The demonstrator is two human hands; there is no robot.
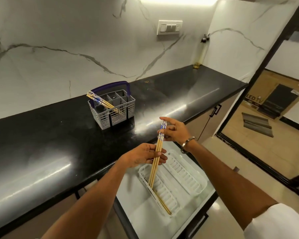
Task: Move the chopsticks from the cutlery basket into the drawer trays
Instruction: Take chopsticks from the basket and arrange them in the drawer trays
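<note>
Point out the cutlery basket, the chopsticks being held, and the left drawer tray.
cutlery basket (123, 116): head view, on its grey front mesh wall.
held chopsticks (158, 149): head view, on the bare wooden shafts above the left hand.
left drawer tray (164, 192): head view, on its white slotted floor.

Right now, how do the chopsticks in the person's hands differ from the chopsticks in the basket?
The chopsticks in the hands are gripped by the left hand and touched at their tops by the right hand; the chopsticks in the basket lean untouched. The held ones stand steeply over the white drawer tray, tips inside it; the others slant across the grey basket on the counter. Both bundles are light wood with blue and white patterned tops.
</note>
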